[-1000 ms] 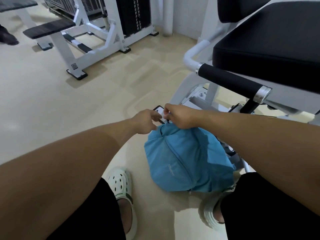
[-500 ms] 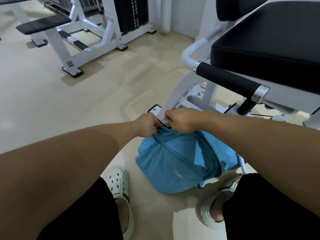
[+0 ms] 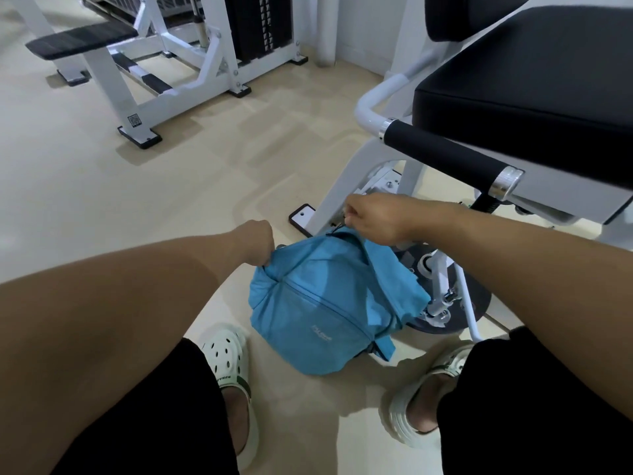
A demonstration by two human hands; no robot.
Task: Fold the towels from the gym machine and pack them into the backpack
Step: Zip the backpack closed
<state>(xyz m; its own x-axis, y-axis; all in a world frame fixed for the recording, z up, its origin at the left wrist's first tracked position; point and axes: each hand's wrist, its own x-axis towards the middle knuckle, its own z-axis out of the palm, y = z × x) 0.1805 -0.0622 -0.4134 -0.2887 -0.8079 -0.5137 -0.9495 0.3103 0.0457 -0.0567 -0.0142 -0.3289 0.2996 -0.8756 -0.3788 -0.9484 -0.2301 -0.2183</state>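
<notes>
A light blue backpack (image 3: 322, 303) stands on the floor between my feet, its front pocket zipper facing me. My left hand (image 3: 258, 245) pinches the fabric at the bag's upper left corner. My right hand (image 3: 371, 217) is closed on the top of the bag, at the zipper by the handle. The bag looks full and its top seems closed. No towel shows anywhere.
A white gym machine with a black padded seat (image 3: 534, 84) and black roller pad (image 3: 445, 152) stands right behind the bag; its base foot (image 3: 301, 216) is close by. Another white machine (image 3: 164, 63) stands at the back left. My white clogs (image 3: 226, 358) flank the bag.
My hands were together at the bag's top. Now they have drawn apart: the left moved to the left corner, the right stayed at the top and rose slightly.
</notes>
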